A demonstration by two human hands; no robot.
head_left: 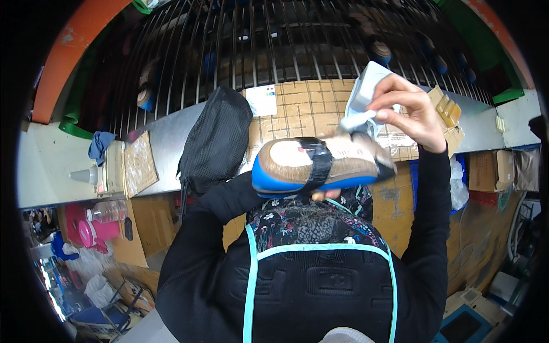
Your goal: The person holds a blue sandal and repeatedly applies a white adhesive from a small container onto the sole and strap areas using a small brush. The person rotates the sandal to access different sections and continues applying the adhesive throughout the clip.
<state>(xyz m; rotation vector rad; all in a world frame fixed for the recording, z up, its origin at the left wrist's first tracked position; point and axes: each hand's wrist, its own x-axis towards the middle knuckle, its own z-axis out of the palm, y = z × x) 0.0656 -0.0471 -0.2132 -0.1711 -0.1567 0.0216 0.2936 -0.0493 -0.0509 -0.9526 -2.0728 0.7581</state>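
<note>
A shoe lies across the middle with its beige underside facing up. A brown roughened border runs round that underside, blue shows along the lower side, and a black band wraps the middle. My left hand grips it from below; only fingertips show, the rest is hidden behind the shoe. Above the heel end, my right hand pinches a slim white tool between thumb and fingers. Its tip is blurred near the heel, so I cannot tell its kind or whether it touches. Just behind stands a pale grey-white container.
A cardboard sheet covers part of the metal ledge. A black mesh bag lies left of the shoe. Beyond is a rack of metal bars with more shoes on it. A pink-lidded jar is at left, a cardboard box at right.
</note>
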